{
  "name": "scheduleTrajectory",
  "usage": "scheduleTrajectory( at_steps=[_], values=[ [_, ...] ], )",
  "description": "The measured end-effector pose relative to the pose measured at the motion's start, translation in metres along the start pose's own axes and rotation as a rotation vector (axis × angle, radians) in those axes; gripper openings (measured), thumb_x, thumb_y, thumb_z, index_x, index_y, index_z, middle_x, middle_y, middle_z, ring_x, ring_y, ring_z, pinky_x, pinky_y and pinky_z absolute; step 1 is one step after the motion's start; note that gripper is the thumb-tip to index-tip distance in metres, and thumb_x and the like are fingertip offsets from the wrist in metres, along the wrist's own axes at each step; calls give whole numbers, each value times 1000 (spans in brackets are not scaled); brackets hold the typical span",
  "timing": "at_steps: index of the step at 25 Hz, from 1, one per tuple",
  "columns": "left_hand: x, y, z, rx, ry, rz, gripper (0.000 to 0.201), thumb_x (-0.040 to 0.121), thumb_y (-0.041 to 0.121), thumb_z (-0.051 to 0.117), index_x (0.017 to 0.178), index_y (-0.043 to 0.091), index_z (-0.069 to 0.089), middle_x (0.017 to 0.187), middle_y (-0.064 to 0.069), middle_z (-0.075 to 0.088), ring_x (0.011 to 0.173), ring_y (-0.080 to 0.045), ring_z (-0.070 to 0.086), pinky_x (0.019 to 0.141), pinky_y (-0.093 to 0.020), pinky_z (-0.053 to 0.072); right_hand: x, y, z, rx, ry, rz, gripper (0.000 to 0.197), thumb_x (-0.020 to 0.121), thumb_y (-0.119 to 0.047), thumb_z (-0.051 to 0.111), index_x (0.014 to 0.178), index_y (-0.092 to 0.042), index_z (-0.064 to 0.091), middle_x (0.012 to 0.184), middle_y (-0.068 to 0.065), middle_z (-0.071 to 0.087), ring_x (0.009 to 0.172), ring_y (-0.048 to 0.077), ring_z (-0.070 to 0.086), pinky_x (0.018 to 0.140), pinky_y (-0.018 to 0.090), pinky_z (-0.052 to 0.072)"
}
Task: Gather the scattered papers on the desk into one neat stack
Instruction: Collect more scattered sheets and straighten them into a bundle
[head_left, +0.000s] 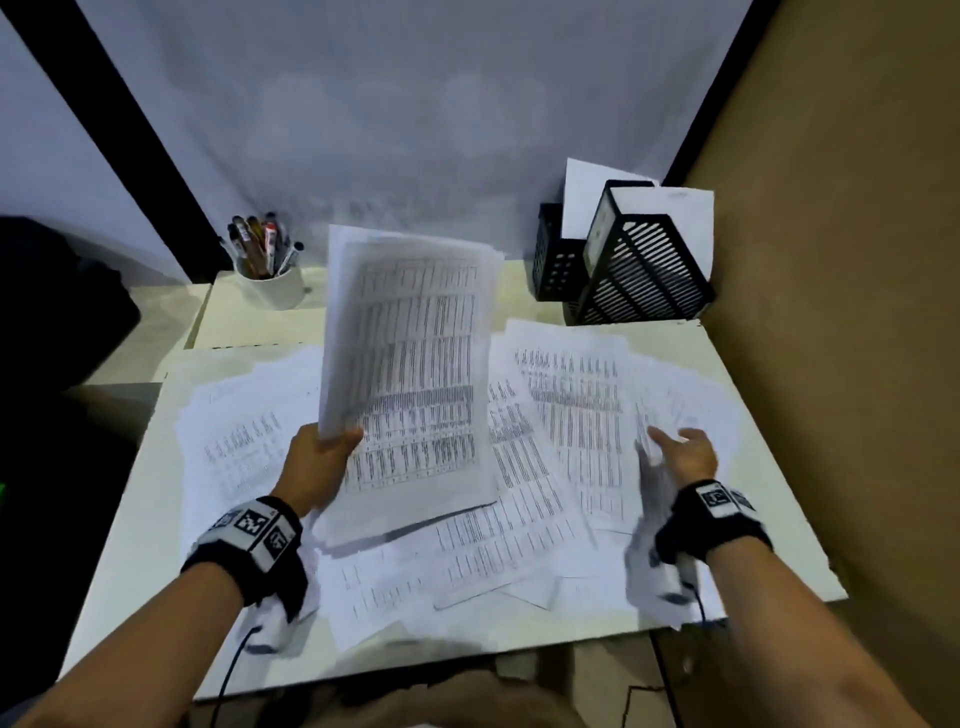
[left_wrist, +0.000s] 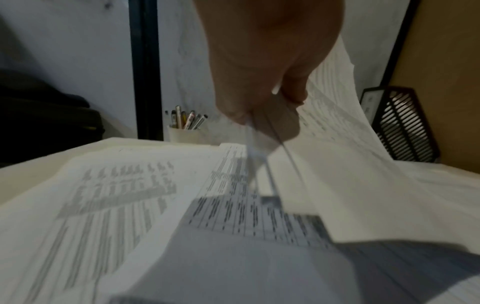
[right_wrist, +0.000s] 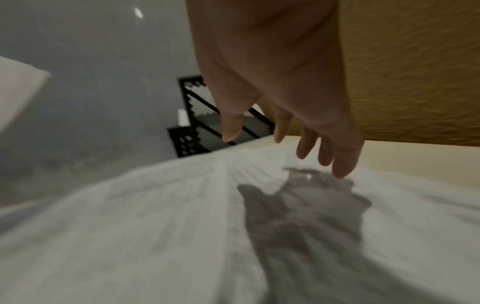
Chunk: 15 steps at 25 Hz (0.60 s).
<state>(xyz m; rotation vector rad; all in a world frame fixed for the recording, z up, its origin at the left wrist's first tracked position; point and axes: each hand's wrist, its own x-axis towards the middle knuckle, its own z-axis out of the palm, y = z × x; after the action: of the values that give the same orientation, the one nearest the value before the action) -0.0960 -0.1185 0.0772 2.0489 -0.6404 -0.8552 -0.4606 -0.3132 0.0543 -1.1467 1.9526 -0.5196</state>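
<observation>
My left hand (head_left: 324, 457) grips a bundle of printed sheets (head_left: 415, 364) by its lower left edge and holds it tilted up above the desk; the left wrist view shows thumb and fingers (left_wrist: 272, 96) pinching the bundle (left_wrist: 337, 123). More printed papers (head_left: 545, 493) lie scattered and overlapping across the cream desk (head_left: 753, 467). My right hand (head_left: 680, 452) hovers over the rightmost sheets (head_left: 587, 395). In the right wrist view its fingers (right_wrist: 311, 144) are straight and spread just above the paper (right_wrist: 182, 205), holding nothing.
A white cup of pens (head_left: 267, 275) stands at the back left. Black mesh file holders (head_left: 639, 275) with white sheets in them stand at the back right. A brown panel (head_left: 841, 260) walls off the right side. A dark bag (head_left: 52, 301) sits to the left.
</observation>
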Motion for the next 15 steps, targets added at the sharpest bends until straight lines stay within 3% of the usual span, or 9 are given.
scheduleTrajectory(
  at_steps=[2, 4, 5, 6, 7, 9, 11, 13, 15],
  values=[
    [-3, -12, 6, 1, 43, -53, 26, 88, 20, 59, 70, 4, 48, 53, -8, 40, 49, -18, 35, 50, -27, 29, 19, 29, -17, -245, 22, 94, 78, 72, -52, 70, 129, -4, 47, 134, 22, 48, 123, 39, 45, 101, 42, 41],
    [-6, -18, 13, -14, 76, -84, 29, 88, 19, 58, 66, 5, 46, 53, -8, 40, 48, -18, 34, 49, -27, 28, 25, 35, -16, -249, -26, 118, 77, 69, -60, 67, 115, -1, 55, 125, 25, 54, 109, 38, 55, 82, 39, 48],
    [-7, -20, 15, -20, 89, -99, 31, 88, 19, 58, 64, 7, 45, 52, -8, 40, 47, -18, 34, 49, -28, 28, 26, 33, -13, -249, -37, 108, 70, 71, -59, 66, 102, 3, 57, 116, 25, 60, 101, 36, 59, 72, 35, 49],
    [-8, -21, 16, -28, 98, -109, 33, 88, 19, 58, 61, 7, 44, 51, -8, 40, 47, -18, 34, 49, -28, 28, 26, 28, -10, -265, -54, 100, 68, 72, -60, 65, 98, 4, 60, 111, 24, 63, 99, 36, 60, 72, 35, 49],
    [-9, -22, 17, -35, 107, -120, 34, 88, 19, 58, 60, 8, 44, 51, -8, 40, 47, -18, 35, 48, -28, 28, 28, 25, -6, -277, -63, 101, 71, 71, -59, 65, 105, 3, 61, 116, 23, 62, 105, 37, 59, 81, 37, 51],
    [-10, -23, 18, -23, 129, -126, 34, 88, 19, 58, 60, 7, 44, 51, -7, 40, 46, -17, 34, 45, -25, 29, 24, 11, 0, -218, -141, 75, 78, 75, -48, 69, 132, 0, 45, 137, 21, 48, 123, 37, 49, 99, 39, 43],
    [-12, -24, 21, -9, 136, -130, 33, 89, 19, 58, 60, 8, 44, 51, -7, 39, 45, -17, 34, 39, -21, 29, 10, 0, 10, -156, -256, 8, 87, 75, -35, 75, 143, -3, 30, 147, 15, 38, 132, 33, 41, 104, 36, 37],
    [-16, -27, 25, 8, 146, -136, 33, 89, 18, 58, 60, 9, 44, 51, -7, 40, 41, -18, 35, 35, -20, 29, -10, -6, 29, -154, -394, -57, 82, 70, -29, 80, 137, -6, 39, 140, 11, 47, 129, 29, 46, 97, 30, 41],
    [-19, -33, 27, -5, 154, -145, 33, 89, 16, 58, 59, 9, 44, 48, -6, 40, 29, -10, 37, 28, -15, 27, -28, -4, 52, -140, -436, -96, 77, 60, -31, 86, 125, -8, 53, 127, 9, 60, 120, 25, 55, 80, 23, 45]
  ],
)
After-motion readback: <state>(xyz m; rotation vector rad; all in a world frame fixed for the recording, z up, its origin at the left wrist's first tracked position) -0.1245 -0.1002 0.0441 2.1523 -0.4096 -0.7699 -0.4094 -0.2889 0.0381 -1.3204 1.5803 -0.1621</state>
